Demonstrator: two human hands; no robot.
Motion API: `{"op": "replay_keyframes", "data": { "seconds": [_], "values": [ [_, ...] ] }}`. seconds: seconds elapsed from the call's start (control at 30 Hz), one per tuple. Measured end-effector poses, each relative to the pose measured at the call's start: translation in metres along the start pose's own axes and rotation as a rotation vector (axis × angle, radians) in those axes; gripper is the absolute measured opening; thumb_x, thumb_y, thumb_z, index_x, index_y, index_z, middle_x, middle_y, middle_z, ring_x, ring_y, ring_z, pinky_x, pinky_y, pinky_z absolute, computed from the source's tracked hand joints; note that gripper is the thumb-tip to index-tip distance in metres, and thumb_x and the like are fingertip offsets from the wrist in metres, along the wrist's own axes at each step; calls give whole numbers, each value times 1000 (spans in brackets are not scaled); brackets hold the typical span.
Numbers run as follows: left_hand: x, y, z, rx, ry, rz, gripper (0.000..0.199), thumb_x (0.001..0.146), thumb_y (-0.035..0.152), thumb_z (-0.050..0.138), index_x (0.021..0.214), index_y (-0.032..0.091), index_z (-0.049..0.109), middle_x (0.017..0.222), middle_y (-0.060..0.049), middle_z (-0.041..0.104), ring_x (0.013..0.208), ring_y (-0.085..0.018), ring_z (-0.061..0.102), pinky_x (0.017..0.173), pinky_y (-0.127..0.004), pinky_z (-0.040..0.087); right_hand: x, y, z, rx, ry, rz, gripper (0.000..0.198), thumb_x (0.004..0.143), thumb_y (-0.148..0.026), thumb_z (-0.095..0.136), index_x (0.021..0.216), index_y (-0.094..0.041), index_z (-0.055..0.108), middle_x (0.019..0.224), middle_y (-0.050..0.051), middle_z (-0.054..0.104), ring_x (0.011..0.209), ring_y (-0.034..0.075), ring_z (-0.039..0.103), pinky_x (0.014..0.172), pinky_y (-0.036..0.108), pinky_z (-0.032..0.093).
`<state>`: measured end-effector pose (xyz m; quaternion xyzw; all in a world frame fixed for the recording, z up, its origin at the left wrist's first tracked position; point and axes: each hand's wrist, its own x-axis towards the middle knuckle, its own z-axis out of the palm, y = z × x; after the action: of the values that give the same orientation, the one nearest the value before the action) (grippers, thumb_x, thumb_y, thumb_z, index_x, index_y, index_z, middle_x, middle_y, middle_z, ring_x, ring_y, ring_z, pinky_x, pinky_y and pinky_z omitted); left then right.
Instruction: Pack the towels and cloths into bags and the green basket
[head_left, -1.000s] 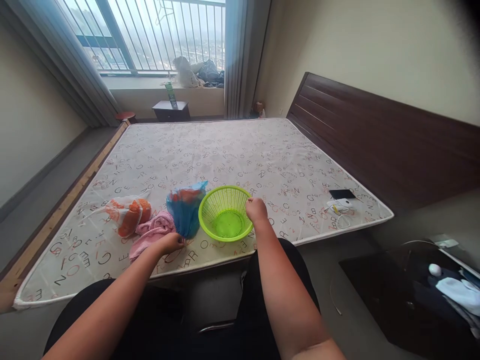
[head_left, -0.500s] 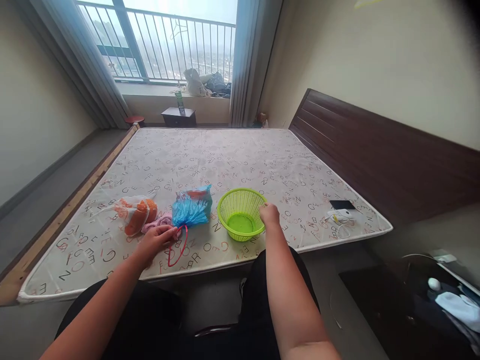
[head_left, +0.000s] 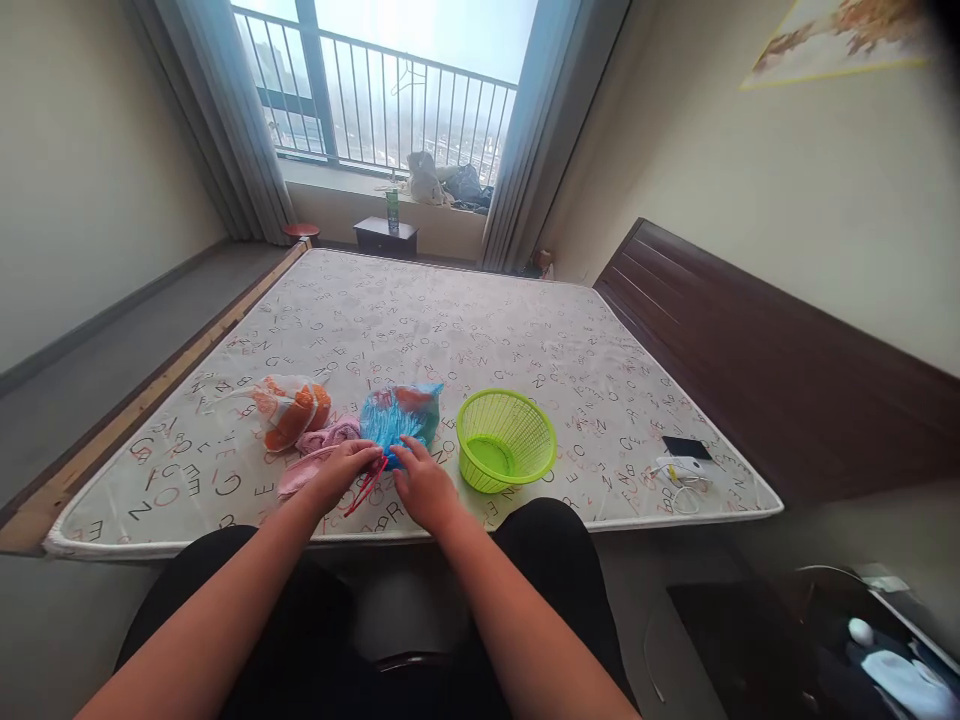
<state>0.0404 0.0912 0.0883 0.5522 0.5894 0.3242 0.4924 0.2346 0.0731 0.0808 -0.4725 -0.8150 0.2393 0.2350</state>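
Note:
A blue plastic bag [head_left: 394, 415] with something reddish inside lies on the mattress, its gathered neck toward me. My left hand [head_left: 349, 470] pinches the bag's neck by the red drawstring [head_left: 365, 492], which hangs in a loop. From the other side my right hand [head_left: 427, 487] has its bent fingers on the same neck; its fingertips are partly hidden against the bag. Right of the hands stands a green plastic basket [head_left: 506, 442], upright, touched by neither hand. A pink cloth [head_left: 304, 468] lies partly under my left wrist, beside a clear bag of orange things [head_left: 296, 412].
The patterned mattress [head_left: 450, 320] stretches toward the window, with a dark headboard [head_left: 720, 350] along its right. A black phone [head_left: 686, 448] and a white device with cables [head_left: 681, 467] lie near the right edge. A dark nightstand [head_left: 386, 238] stands at the far side.
My right hand has let go of the green basket's rim and moved left to the blue bag's neck. The left hand stays at the neck and drawstring. The view has shifted.

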Motion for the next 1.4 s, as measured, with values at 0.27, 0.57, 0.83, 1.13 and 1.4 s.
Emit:
{"op": "replay_keyframes", "data": {
  "seconds": [0.27, 0.57, 0.83, 1.13, 1.4],
  "values": [
    [-14, 6, 6, -144, -221, 84, 26, 80, 40, 48, 68, 19, 57, 67, -2, 56, 58, -14, 44, 59, -30, 40, 6, 8, 37, -24, -52, 176, 22, 94, -19, 50, 111, -21, 65, 107, 8, 68, 99, 22, 64, 89, 32, 50],
    [-7, -1, -2, 274, 0, 196, 39, 94, 54, 44, 93, 20, 62, 78, -3, 62, 77, -22, 58, 72, -33, 46, 8, 20, -5, 264, -21, 207, 45, 83, -15, 56, 127, -21, 55, 112, 6, 71, 100, 21, 66, 89, 31, 52],
    [-3, -19, 30, 356, -191, 237, 36, 93, 50, 51, 93, 19, 68, 93, -8, 73, 86, -26, 64, 80, -34, 45, 5, 43, 10, 305, -150, 19, 49, 83, -14, 54, 131, -19, 46, 98, 2, 69, 87, 18, 65, 83, 30, 53],
    [24, -15, 25, 317, 87, 157, 38, 91, 53, 50, 96, 18, 65, 91, -7, 72, 85, -24, 64, 77, -35, 47, 28, 64, -5, 350, -189, -70, 43, 89, -6, 48, 127, -20, 62, 125, 7, 68, 114, 18, 62, 103, 32, 48],
    [32, -23, 31, 361, 121, 143, 30, 87, 47, 53, 87, 20, 66, 83, -4, 70, 79, -23, 64, 74, -34, 48, 25, 69, -2, 243, -70, 41, 19, 99, -22, 52, 112, -22, 67, 108, 6, 68, 98, 19, 63, 90, 32, 48]
  ]
}}
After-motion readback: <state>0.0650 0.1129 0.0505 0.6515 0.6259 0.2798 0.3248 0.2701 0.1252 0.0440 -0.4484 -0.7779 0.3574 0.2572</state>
